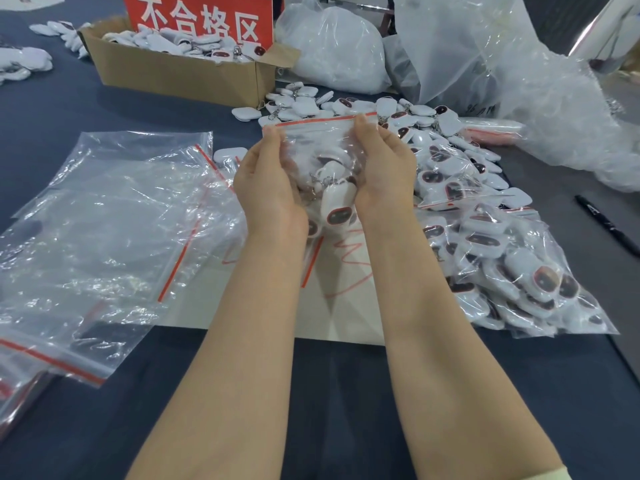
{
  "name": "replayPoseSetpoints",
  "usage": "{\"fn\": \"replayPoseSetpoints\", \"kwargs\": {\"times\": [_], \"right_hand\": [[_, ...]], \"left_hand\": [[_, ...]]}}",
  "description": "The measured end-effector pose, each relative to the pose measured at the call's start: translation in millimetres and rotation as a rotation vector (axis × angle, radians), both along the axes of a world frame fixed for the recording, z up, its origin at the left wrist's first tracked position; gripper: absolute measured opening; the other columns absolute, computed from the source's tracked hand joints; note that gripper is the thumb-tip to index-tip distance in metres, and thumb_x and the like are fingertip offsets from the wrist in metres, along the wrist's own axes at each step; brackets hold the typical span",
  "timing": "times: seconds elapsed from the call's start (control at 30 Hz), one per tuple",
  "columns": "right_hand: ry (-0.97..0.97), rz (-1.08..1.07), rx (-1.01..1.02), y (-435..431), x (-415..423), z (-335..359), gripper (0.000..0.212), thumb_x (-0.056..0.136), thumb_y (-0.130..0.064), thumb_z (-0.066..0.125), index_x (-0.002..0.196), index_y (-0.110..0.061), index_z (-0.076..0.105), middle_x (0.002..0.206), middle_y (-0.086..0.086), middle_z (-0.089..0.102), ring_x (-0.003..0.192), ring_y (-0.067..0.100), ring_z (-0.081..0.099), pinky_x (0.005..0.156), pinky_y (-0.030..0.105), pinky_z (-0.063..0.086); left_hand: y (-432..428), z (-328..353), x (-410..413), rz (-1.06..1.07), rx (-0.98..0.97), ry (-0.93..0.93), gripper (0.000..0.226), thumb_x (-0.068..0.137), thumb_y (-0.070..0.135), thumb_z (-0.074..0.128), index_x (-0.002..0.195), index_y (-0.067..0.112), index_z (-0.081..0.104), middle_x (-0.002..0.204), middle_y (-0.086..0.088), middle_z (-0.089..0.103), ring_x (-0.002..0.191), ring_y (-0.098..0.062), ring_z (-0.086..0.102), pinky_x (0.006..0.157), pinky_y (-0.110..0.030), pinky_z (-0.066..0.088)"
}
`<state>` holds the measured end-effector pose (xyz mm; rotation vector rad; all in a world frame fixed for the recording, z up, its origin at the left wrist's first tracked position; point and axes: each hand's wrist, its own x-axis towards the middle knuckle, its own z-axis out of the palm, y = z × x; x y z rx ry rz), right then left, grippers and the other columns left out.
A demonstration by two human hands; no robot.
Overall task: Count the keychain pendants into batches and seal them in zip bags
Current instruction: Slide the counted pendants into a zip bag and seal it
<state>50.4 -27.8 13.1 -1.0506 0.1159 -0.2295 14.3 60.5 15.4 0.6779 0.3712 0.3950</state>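
Note:
A small clear zip bag (320,140) with a red seal strip hangs upright above the table's middle, with several white keychain pendants (337,199) inside it. My left hand (268,188) grips its left side and my right hand (384,171) its right side, fingertips near the red strip at the top. A loose heap of white pendants (433,140) with dark red-rimmed faces lies just beyond and to the right of my hands. Filled zip bags (512,268) lie at the right.
Empty zip bags (114,216) are piled at the left. A white sheet with red marks (343,296) lies under my forearms. A cardboard box (180,71) of pendants with a red sign (199,17) stands at the back. Large plastic bags (485,53) are back right; a black marker (606,225) lies at the right.

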Motion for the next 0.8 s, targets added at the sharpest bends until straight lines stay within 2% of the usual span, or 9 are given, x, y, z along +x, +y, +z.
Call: {"fn": "replayPoseSetpoints", "kwargs": {"times": [0.1, 0.2, 0.33, 0.4, 0.47, 0.53, 0.57, 0.7, 0.8], "right_hand": [[0.03, 0.01, 0.079, -3, 1, 1, 0.028, 0.092, -0.011, 0.063, 0.064, -0.009, 0.061, 0.054, -0.001, 0.062, 0.055, 0.013, 0.056, 0.06, 0.026, 0.051], [0.079, 0.076, 0.108, -10, 3, 1, 0.032, 0.098, -0.025, 0.054, 0.073, -0.01, 0.066, 0.065, 0.0, 0.071, 0.064, 0.014, 0.067, 0.079, 0.034, 0.054], [0.126, 0.362, -0.358, -24, 4, -5, 0.054, 0.089, -0.065, 0.043, 0.1, -0.02, 0.071, 0.099, -0.003, 0.075, 0.094, 0.016, 0.071, 0.088, 0.036, 0.052], [0.125, 0.493, -0.62, -27, 2, -11, 0.051, 0.078, -0.064, 0.06, 0.103, -0.021, 0.07, 0.099, -0.004, 0.074, 0.098, 0.017, 0.068, 0.091, 0.037, 0.05], [0.099, 0.529, -0.785, -27, 2, -15, 0.057, 0.072, -0.054, 0.072, 0.108, -0.011, 0.066, 0.098, 0.002, 0.072, 0.095, 0.021, 0.066, 0.093, 0.042, 0.05], [0.105, 0.5, -0.832, -26, 2, -14, 0.063, 0.066, -0.052, 0.076, 0.104, -0.003, 0.065, 0.088, 0.006, 0.069, 0.081, 0.021, 0.062, 0.078, 0.04, 0.05], [0.127, 0.47, -0.843, -25, 0, -13, 0.067, 0.063, -0.053, 0.076, 0.103, -0.001, 0.065, 0.087, 0.008, 0.069, 0.079, 0.022, 0.062, 0.075, 0.039, 0.049], [0.283, 0.335, -0.674, -30, -3, -11, 0.059, 0.071, -0.052, 0.077, 0.103, -0.003, 0.067, 0.101, 0.013, 0.072, 0.085, 0.027, 0.067, 0.09, 0.046, 0.053], [0.238, 0.044, -0.275, -34, -3, -3, 0.038, 0.084, -0.046, 0.069, 0.091, -0.009, 0.063, 0.077, 0.006, 0.067, 0.069, 0.023, 0.062, 0.069, 0.035, 0.053]], "left_hand": [[0, 0, 1, -0.031, -0.017, -0.003, 0.021, 0.096, 0.015, 0.055, 0.076, 0.009, 0.056, 0.065, -0.002, 0.052, 0.054, -0.012, 0.044, 0.046, -0.021, 0.039], [3, -3, 1, -0.027, -0.034, -0.02, 0.026, 0.098, 0.017, 0.051, 0.073, 0.01, 0.057, 0.061, 0.001, 0.053, 0.052, -0.01, 0.045, 0.05, -0.02, 0.04], [6, -7, 3, 0.03, 0.018, -0.011, 0.035, 0.1, 0.019, 0.046, 0.067, 0.011, 0.058, 0.052, 0.004, 0.052, 0.044, -0.006, 0.045, 0.048, -0.017, 0.039], [5, -10, 4, 0.059, 0.159, 0.023, 0.038, 0.099, 0.022, 0.044, 0.066, 0.015, 0.059, 0.057, 0.005, 0.055, 0.05, -0.008, 0.047, 0.052, -0.019, 0.04], [4, -14, 4, 0.077, 0.282, 0.057, 0.038, 0.098, 0.021, 0.043, 0.063, 0.017, 0.056, 0.063, 0.004, 0.054, 0.058, -0.012, 0.048, 0.058, -0.024, 0.041], [2, -16, 3, 0.085, 0.351, 0.066, 0.037, 0.096, 0.017, 0.042, 0.061, 0.02, 0.055, 0.069, 0.004, 0.055, 0.064, -0.011, 0.048, 0.063, -0.023, 0.041], [1, -16, 3, 0.081, 0.373, 0.062, 0.036, 0.095, 0.016, 0.041, 0.062, 0.022, 0.055, 0.073, 0.005, 0.056, 0.068, -0.01, 0.05, 0.066, -0.022, 0.041], [-3, -13, 1, 0.076, 0.412, 0.061, 0.02, 0.097, 0.018, 0.043, 0.087, 0.023, 0.06, 0.093, 0.007, 0.063, 0.096, -0.011, 0.062, 0.087, -0.024, 0.047], [-3, -16, -1, 0.119, 0.461, 0.079, 0.016, 0.095, 0.018, 0.044, 0.092, 0.023, 0.059, 0.092, 0.01, 0.062, 0.098, -0.009, 0.061, 0.088, -0.024, 0.046]]}}
